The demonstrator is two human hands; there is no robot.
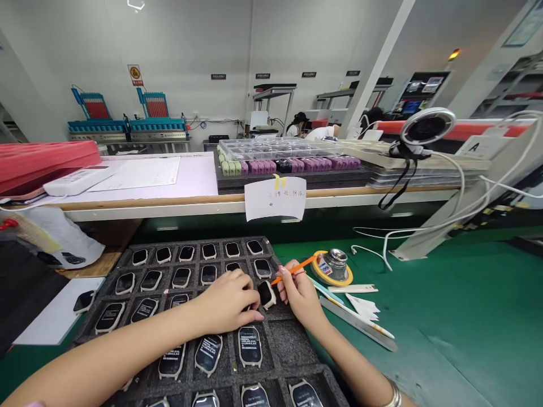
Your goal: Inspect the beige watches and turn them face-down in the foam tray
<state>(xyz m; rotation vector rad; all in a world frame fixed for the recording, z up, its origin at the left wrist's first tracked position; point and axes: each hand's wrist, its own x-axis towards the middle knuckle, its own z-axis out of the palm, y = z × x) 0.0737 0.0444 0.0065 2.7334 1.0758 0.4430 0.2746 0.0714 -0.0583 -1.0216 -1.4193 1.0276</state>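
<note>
Near edge of foam tray (292,350) cut off; left hand (233,299) hides part of the other watches (250,345). Left forearm (148,339) reaches across tray, fingers curled; whether they grip anything cannot be told. Right hand (299,289), at tray's right edge, pinches an orange stick (304,264), tip at the dark-screened watch (265,294) lying between both hands.
</note>
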